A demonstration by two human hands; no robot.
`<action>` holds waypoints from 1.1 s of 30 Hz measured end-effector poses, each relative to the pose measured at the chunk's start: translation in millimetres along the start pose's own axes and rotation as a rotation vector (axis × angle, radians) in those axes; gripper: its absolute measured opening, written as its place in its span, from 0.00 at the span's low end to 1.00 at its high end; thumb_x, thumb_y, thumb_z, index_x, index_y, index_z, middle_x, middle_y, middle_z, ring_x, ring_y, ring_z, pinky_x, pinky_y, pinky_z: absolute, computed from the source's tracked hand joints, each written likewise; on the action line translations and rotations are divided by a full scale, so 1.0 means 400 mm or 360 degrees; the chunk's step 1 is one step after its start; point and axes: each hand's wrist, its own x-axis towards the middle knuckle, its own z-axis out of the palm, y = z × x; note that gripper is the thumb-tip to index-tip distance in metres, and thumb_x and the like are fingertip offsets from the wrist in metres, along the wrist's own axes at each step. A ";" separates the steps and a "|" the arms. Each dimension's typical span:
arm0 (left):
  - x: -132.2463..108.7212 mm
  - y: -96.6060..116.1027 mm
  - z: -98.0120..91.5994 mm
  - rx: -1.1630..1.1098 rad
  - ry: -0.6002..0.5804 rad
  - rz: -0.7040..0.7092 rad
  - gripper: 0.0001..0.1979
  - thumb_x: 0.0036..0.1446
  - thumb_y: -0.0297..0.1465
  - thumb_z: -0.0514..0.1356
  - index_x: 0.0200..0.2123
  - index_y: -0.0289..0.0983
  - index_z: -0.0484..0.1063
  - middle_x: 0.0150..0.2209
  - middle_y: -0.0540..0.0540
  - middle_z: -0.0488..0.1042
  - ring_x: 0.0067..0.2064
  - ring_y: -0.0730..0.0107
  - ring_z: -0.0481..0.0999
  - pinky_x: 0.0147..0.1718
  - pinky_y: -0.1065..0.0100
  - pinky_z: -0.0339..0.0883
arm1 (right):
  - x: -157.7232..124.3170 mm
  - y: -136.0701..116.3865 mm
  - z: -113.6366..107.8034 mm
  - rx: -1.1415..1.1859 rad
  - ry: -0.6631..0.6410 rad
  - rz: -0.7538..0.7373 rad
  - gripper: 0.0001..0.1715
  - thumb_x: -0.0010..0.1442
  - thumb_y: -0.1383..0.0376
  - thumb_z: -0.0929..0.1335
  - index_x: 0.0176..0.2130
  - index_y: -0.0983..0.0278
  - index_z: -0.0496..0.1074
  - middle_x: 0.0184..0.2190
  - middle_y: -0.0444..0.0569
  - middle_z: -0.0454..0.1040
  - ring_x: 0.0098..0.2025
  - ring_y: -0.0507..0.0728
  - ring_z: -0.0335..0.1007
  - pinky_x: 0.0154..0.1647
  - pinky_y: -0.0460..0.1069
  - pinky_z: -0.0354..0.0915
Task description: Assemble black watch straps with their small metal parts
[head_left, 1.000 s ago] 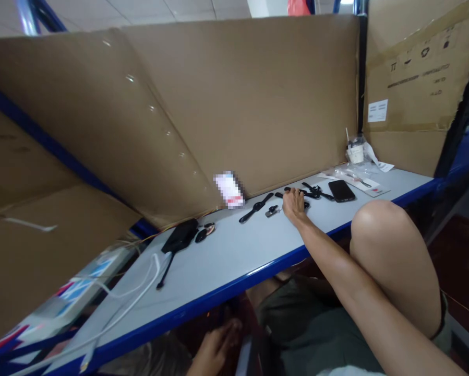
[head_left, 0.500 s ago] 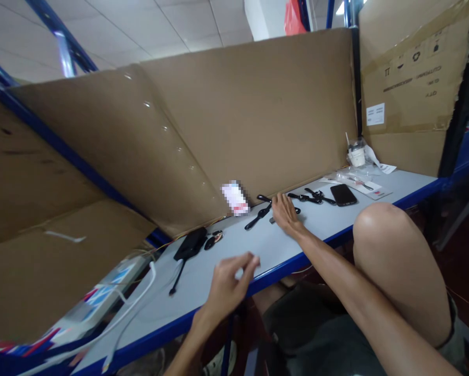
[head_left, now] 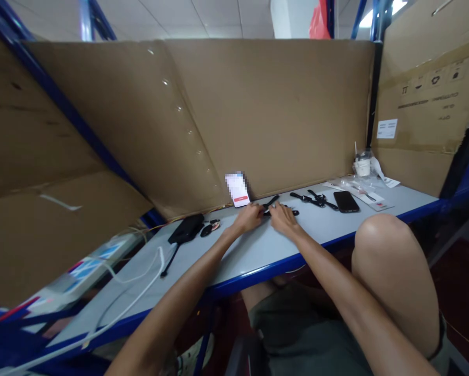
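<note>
My left hand (head_left: 251,218) and my right hand (head_left: 283,219) are close together over the grey tabletop, fingers bent. Between them is a black wristwatch (head_left: 272,201), its strap sticking out beyond the fingertips. Both hands appear closed on it; the fingers hide most of its body. Another dark strap end (head_left: 296,212) shows just right of my right hand. Behind my left hand, a phone (head_left: 240,192) with a lit screen leans on the cardboard. Further right lie more black watches (head_left: 321,200), one across another.
A dark phone (head_left: 346,201), plastic bags and a cup (head_left: 362,166) are on the right. To the left lie a black pouch-like object (head_left: 186,228), small round items (head_left: 206,230) and a white cable (head_left: 161,256). Cardboard walls (head_left: 277,115) enclose the table (head_left: 234,266).
My left hand has moved forward and right from the near table edge to the watch beside my right hand. My right hand stays nearly in place. The view has shifted slightly.
</note>
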 end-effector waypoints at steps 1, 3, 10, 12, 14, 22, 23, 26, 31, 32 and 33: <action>0.003 0.011 0.001 0.0064 -0.0035 0.0041 0.14 0.63 0.26 0.56 0.41 0.37 0.83 0.45 0.37 0.84 0.50 0.54 0.80 0.51 0.61 0.70 | 0.002 0.009 -0.002 0.0054 -0.0013 0.0077 0.22 0.67 0.70 0.65 0.58 0.68 0.75 0.57 0.63 0.74 0.55 0.63 0.75 0.54 0.53 0.70; 0.006 0.033 0.004 0.0084 -0.0083 0.0054 0.14 0.63 0.27 0.56 0.41 0.37 0.83 0.46 0.36 0.83 0.51 0.53 0.80 0.53 0.60 0.70 | 0.007 0.024 -0.005 0.0181 -0.0022 0.0213 0.20 0.67 0.69 0.65 0.55 0.65 0.78 0.57 0.60 0.75 0.54 0.62 0.76 0.54 0.52 0.69; -0.038 0.076 0.038 -0.0046 -0.0079 -0.0131 0.21 0.74 0.38 0.47 0.56 0.35 0.75 0.51 0.32 0.81 0.51 0.49 0.82 0.50 0.56 0.71 | 0.015 0.025 -0.015 0.0379 0.0053 0.0418 0.15 0.69 0.65 0.64 0.48 0.61 0.80 0.49 0.53 0.82 0.52 0.59 0.78 0.49 0.48 0.66; -0.045 0.083 0.040 -0.0003 -0.0087 -0.0196 0.24 0.75 0.43 0.45 0.56 0.35 0.73 0.48 0.32 0.82 0.50 0.47 0.83 0.48 0.55 0.71 | 0.017 0.027 -0.022 0.0380 0.0181 0.0506 0.18 0.72 0.65 0.62 0.49 0.60 0.80 0.48 0.53 0.82 0.50 0.59 0.78 0.48 0.48 0.66; -0.045 0.088 0.039 0.0024 -0.0091 -0.0205 0.27 0.74 0.47 0.45 0.56 0.35 0.74 0.47 0.32 0.82 0.49 0.46 0.83 0.48 0.55 0.70 | 0.019 0.035 -0.028 0.0390 0.0328 0.0615 0.19 0.74 0.64 0.60 0.50 0.60 0.78 0.48 0.53 0.82 0.50 0.58 0.78 0.48 0.48 0.65; -0.030 0.081 0.038 -0.0067 -0.0133 -0.0124 0.30 0.72 0.51 0.48 0.42 0.36 0.83 0.41 0.33 0.83 0.48 0.48 0.83 0.46 0.60 0.68 | 0.039 0.093 -0.020 0.0445 0.0629 0.0903 0.23 0.73 0.68 0.55 0.52 0.64 0.76 0.52 0.59 0.79 0.55 0.61 0.73 0.54 0.51 0.63; -0.027 0.080 0.039 -0.0104 -0.0118 -0.0173 0.30 0.72 0.51 0.49 0.40 0.36 0.84 0.41 0.33 0.83 0.48 0.49 0.83 0.45 0.61 0.68 | 0.040 0.097 -0.017 0.0455 0.0663 0.0903 0.23 0.72 0.69 0.55 0.51 0.65 0.75 0.51 0.60 0.78 0.56 0.62 0.73 0.55 0.52 0.63; -0.016 0.074 0.037 -0.0229 -0.0035 -0.0419 0.30 0.73 0.49 0.47 0.40 0.37 0.85 0.42 0.34 0.84 0.47 0.51 0.83 0.42 0.63 0.67 | 0.041 0.101 -0.011 0.0433 0.0694 0.0881 0.23 0.70 0.72 0.56 0.53 0.67 0.75 0.52 0.62 0.78 0.57 0.63 0.71 0.58 0.54 0.62; -0.013 0.042 0.027 -0.0288 0.0050 -0.0710 0.31 0.74 0.46 0.45 0.43 0.35 0.85 0.45 0.32 0.84 0.48 0.50 0.82 0.39 0.62 0.65 | 0.027 0.084 -0.001 0.0189 0.0295 0.0498 0.25 0.70 0.71 0.60 0.59 0.67 0.76 0.56 0.60 0.77 0.59 0.63 0.70 0.57 0.53 0.64; -0.015 0.035 0.025 -0.0275 0.0034 -0.0723 0.31 0.74 0.45 0.45 0.43 0.35 0.85 0.45 0.31 0.84 0.48 0.50 0.82 0.39 0.62 0.65 | 0.024 0.079 0.001 0.0137 0.0175 0.0375 0.24 0.71 0.70 0.60 0.58 0.65 0.77 0.55 0.59 0.78 0.60 0.63 0.70 0.57 0.53 0.64; -0.018 0.030 0.024 -0.0258 0.0010 -0.0727 0.30 0.74 0.45 0.46 0.43 0.35 0.85 0.45 0.31 0.84 0.48 0.49 0.82 0.40 0.62 0.66 | 0.022 0.074 0.002 0.0086 0.0064 0.0278 0.22 0.71 0.70 0.60 0.55 0.65 0.79 0.54 0.59 0.79 0.60 0.64 0.70 0.57 0.53 0.64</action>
